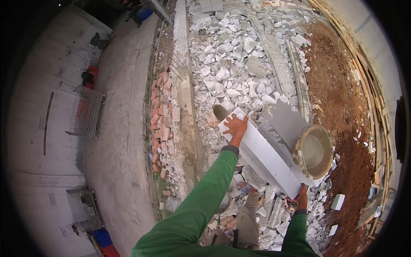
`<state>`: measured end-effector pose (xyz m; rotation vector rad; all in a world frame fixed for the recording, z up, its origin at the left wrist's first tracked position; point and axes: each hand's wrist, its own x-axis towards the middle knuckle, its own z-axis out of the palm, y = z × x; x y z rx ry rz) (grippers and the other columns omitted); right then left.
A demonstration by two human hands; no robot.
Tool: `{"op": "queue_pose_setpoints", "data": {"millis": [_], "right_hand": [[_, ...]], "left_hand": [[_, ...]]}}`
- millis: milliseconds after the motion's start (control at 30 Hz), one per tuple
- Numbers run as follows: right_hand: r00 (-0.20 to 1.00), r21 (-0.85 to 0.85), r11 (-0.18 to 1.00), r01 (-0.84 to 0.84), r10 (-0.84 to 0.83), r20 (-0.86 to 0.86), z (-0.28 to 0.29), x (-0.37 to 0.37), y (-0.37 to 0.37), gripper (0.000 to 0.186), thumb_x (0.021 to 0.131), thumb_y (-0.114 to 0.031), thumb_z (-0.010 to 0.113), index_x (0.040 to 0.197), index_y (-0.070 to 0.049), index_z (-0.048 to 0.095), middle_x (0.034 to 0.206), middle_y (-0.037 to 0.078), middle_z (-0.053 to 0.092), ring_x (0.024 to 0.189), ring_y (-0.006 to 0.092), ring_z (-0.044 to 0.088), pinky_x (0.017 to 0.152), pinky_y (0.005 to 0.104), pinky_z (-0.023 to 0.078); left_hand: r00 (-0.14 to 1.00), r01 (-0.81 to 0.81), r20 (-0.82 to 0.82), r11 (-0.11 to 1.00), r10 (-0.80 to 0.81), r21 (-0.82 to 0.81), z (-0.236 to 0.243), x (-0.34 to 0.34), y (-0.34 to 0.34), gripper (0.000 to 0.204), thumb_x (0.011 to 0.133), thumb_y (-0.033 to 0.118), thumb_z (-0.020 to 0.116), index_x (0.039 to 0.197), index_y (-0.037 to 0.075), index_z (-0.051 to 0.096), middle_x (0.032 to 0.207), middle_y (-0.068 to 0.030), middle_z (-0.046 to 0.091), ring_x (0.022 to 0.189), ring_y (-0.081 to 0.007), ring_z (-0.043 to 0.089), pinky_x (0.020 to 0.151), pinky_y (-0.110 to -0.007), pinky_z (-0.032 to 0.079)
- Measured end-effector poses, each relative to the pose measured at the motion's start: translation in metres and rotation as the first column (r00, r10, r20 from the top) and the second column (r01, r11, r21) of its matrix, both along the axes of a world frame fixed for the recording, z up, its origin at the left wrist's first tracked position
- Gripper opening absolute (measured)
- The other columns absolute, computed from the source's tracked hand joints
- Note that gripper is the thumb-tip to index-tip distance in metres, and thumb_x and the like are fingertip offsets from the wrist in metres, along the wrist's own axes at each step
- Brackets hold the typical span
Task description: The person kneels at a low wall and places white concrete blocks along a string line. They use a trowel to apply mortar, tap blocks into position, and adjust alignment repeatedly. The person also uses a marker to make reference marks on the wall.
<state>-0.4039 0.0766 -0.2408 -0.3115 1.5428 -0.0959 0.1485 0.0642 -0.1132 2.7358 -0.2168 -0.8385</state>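
The long white block (269, 156) is showing a smooth, matt, chalky finish, while the round bucket (305, 166) is wearing a dull, cement-like crust. Green sleeves (195, 199) are showing soft matt cloth. Broken masonry rubble (229, 55) is baring rough, dusty faces; red bricks (160, 120) are looking coarse and unglazed. The wheeled wire cage (85, 112) is displaying thin metal mesh, and brown soil (332, 81) is looking crumbly.

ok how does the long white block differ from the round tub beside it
The white block is long and straight-edged; the tub is round and hollow. The block is mostly clean white, while the tub is brownish and stained. The left hand is spread on the block; neither hand touches the tub. Both are in the area strewn with rubble.
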Motion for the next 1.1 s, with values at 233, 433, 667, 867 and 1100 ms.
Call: {"op": "queue_pose_setpoints", "data": {"millis": [233, 433, 667, 867, 1100], "right_hand": [[0.997, -0.194, 0.98, -0.044, 0.03, -0.075, 0.006, 0.003, 0.007, 0.085, 0.098, -0.076, 0.039, 0.161, -0.019, 0.037, 0.156, 0.014, 0.047, 0.129, 0.0483, 0.056, 0.075, 0.0739, 0.055], [0.685, -0.379, 0.638, -0.67, 0.334, -0.648, 0.118, 0.025, 0.023, 0.044, 0.103, -0.035, 0.064, 0.106, 0.008, 0.072, 0.078, 0.02, 0.073, 0.068, 0.0327, 0.072, 0.069, 0.0452, 0.057], [0.995, -0.857, 0.515, -0.026, 0.098, 0.029, 0.197, 0.121, -0.114, 0.023, 0.107, -0.029, 0.064, 0.098, -0.008, 0.064, 0.077, 0.003, 0.069, 0.061, 0.0076, 0.06, 0.054, 0.0235, 0.047], [0.966, -0.666, 0.699, -0.258, 0.165, -0.202, 0.063, 0.155, -0.194, 0.031, 0.088, -0.021, 0.069, 0.1, 0.008, 0.072, 0.093, 0.019, 0.074, 0.079, 0.0262, 0.067, 0.067, 0.0427, 0.05], [0.425, 0.129, 0.961, 0.244, -0.226, 0.877, 0.118, 0.16, -0.179, 0.029, 0.105, -0.038, 0.064, 0.09, -0.012, 0.064, 0.076, 0.003, 0.063, 0.062, 0.0154, 0.06, 0.053, 0.0284, 0.053]], "left_hand": [[0.993, 0.026, 0.115, 0.999, -0.022, -0.032, -0.023, -0.011, -0.008, 0.098, 0.092, 0.073, 0.063, 0.16, 0.008, 0.038, 0.172, -0.0223, 0.017, 0.16, -0.0493, 0.006, 0.113, -0.087, 0.009], [0.866, 0.266, 0.414, 0.959, -0.283, 0.099, -0.037, -0.041, -0.002, 0.081, 0.108, 0.053, 0.048, 0.17, 0.007, 0.021, 0.178, -0.0188, 0.003, 0.165, -0.0371, -0.002, 0.127, -0.067, -0.003], [0.624, 0.683, 0.473, 0.728, -0.621, 0.055, -0.037, -0.201, 0.064, 0.075, 0.109, 0.042, 0.047, 0.167, -0.001, 0.026, 0.176, -0.0249, 0.014, 0.163, -0.0403, 0.011, 0.13, -0.06, 0.009], [0.477, 0.868, 0.367, 0.494, -0.799, -0.054, -0.018, -0.278, 0.111, 0.078, 0.106, 0.038, 0.055, 0.167, 0.001, 0.025, 0.176, -0.0237, 0.013, 0.163, -0.041, 0.011, 0.131, -0.058, 0.01], [0.367, 0.929, 0.277, 0.336, -0.888, -0.156, -0.008, -0.243, 0.113, 0.067, 0.104, 0.035, 0.056, 0.164, 0.008, 0.039, 0.176, -0.0173, 0.021, 0.164, -0.037, 0.014, 0.13, -0.062, 0.008]]}}
